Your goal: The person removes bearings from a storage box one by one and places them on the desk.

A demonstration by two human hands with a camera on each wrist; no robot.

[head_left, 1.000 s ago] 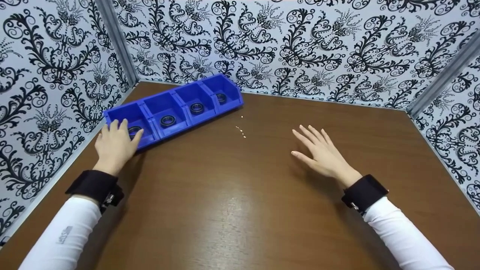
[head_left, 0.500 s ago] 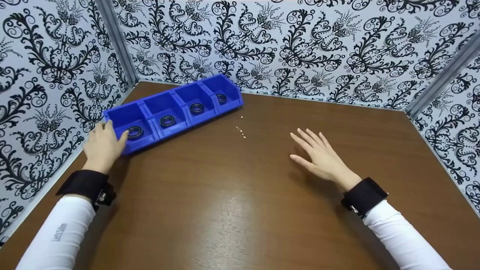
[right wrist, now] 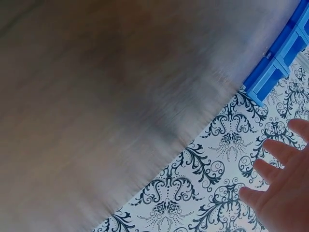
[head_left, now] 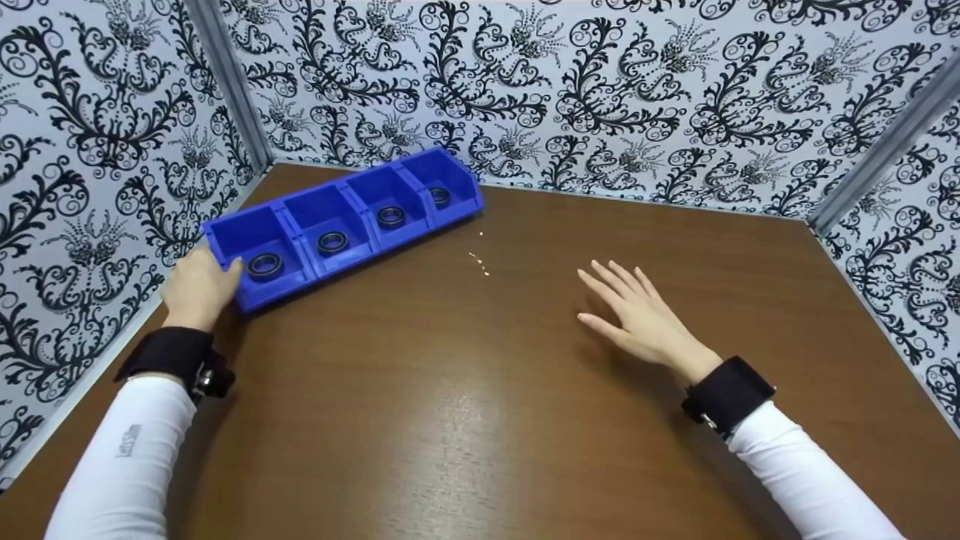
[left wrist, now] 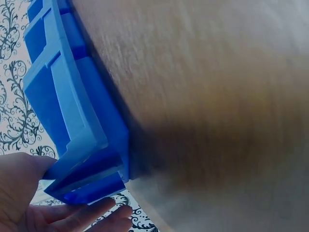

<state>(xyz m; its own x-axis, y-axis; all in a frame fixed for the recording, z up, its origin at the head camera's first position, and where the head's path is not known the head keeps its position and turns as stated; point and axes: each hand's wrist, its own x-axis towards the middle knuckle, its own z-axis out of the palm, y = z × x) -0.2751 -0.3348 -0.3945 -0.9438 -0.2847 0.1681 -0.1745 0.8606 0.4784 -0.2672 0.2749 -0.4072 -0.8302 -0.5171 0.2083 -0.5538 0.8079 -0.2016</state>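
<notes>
A blue parts bin (head_left: 352, 260) with several compartments stands slanted at the back left of the table. One black-rimmed ball bearing (head_left: 265, 277) lies in its nearest compartment, and each of the others holds a similar ring. My left hand (head_left: 196, 289) grips the bin's near left end. In the left wrist view, the end wall of the bin (left wrist: 79, 166) sits between the thumb and the fingers (left wrist: 82, 217); the fingers are partly hidden in the head view. My right hand (head_left: 645, 322) hovers over the right half of the table, fingers spread and holding nothing.
The brown wooden table (head_left: 465, 375) carries a few small pale specks (head_left: 480, 262) near its middle. Patterned wall panels (head_left: 600, 90) enclose it at the back and sides, with grey metal posts (head_left: 229, 82) at the corners. The bin's far end is near the back wall.
My left hand has moved from above the nearest compartment leftward and down to the bin's left end, where it now grips. The right hand has barely shifted.
</notes>
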